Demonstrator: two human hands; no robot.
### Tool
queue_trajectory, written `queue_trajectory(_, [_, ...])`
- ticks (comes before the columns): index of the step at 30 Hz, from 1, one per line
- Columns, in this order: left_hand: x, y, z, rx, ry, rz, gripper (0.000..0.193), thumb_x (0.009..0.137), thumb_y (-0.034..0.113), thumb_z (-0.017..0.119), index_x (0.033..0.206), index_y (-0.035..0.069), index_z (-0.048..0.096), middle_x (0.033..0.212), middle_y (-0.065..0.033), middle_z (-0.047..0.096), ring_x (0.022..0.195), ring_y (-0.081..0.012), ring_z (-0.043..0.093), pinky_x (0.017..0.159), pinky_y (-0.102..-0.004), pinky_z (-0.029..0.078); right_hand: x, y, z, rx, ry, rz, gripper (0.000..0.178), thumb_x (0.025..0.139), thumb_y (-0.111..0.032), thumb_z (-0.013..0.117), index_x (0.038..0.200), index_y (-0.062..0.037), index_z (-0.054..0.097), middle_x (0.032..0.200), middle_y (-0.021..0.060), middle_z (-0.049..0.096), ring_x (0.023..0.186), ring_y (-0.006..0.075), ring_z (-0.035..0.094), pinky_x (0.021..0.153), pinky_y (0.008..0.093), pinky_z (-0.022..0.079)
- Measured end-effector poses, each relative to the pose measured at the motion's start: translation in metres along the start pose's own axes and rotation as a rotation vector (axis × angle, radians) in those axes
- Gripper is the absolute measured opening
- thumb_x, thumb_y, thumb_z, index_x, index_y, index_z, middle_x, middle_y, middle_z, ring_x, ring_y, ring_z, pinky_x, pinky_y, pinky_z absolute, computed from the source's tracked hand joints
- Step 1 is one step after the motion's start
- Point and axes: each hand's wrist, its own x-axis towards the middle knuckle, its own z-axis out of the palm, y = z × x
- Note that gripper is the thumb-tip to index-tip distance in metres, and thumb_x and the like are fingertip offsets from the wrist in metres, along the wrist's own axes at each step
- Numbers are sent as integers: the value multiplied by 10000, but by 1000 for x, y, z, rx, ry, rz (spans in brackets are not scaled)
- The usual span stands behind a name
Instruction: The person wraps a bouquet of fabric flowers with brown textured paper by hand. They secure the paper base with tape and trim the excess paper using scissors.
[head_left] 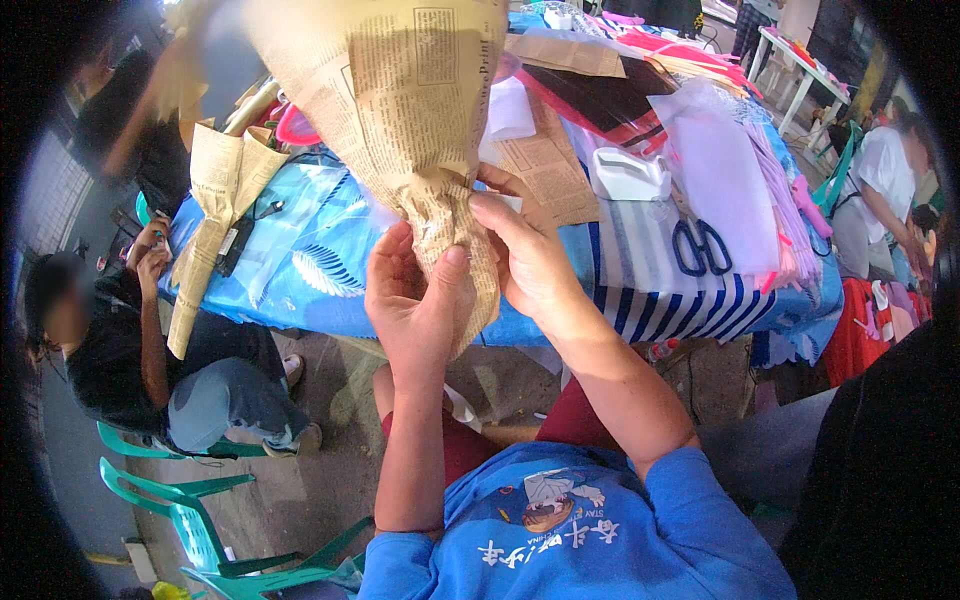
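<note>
A large cone of newsprint-patterned wrapping paper (410, 110) rises in front of me, gathered tight at its narrow neck. My left hand (415, 285) grips the gathered neck from the left, thumb pressed on the front. Around the right side of the same neck, my right hand (520, 235) closes, its thumb on the paper and the fingers partly behind it. Below the hands the paper flares into a short tail. What the cone holds inside cannot be seen.
A smaller newsprint-wrapped cone (222, 200) lies at the table's left edge. On the blue patterned tablecloth (320, 240) are dark-handled scissors (700, 248), a white dispenser (630, 175) and pink stems (690, 60). A seated person (150, 360) is at left, near green chairs (195, 525).
</note>
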Motion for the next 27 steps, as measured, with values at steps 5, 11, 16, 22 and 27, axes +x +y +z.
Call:
queue_trajectory(5, [1,-1,0,-14,12,31,430,755,9,649,1122,-47,432,1018,-115,558,917,-153,556,796,-261,450,-1,-2,2,26,-5,18,425,812,-90,571,1173,32,384,1018,145,535,889,161,557,773,276,461])
queue_trajectory(11, [3,-1,-1,88,-48,62,433,769,65,648,1121,-63,431,1002,-130,565,901,-152,559,779,-259,448,-2,1,0,35,44,-3,406,810,-69,581,1166,11,401,1010,126,532,892,162,551,764,277,466])
queue_trajectory(16, [11,8,-1,322,-37,15,398,784,173,645,1059,-70,491,888,-114,606,831,-131,564,746,-256,444,-4,8,-1,-116,32,-126,419,809,-63,591,1176,9,403,1044,123,496,909,152,536,780,263,458])
queue_trajectory(22, [12,8,1,414,-65,47,316,866,228,554,1023,-46,539,842,-49,585,720,-71,504,625,-213,413,-2,6,4,-150,-6,-128,416,810,-48,583,1175,23,398,1068,126,468,925,146,527,797,246,449])
queue_trajectory(27, [10,1,6,358,-20,38,296,869,248,545,959,-32,580,806,-27,582,714,-64,485,623,-212,401,-5,10,-1,-217,61,-144,386,808,-41,578,1149,25,409,1051,116,478,913,132,515,784,236,439])
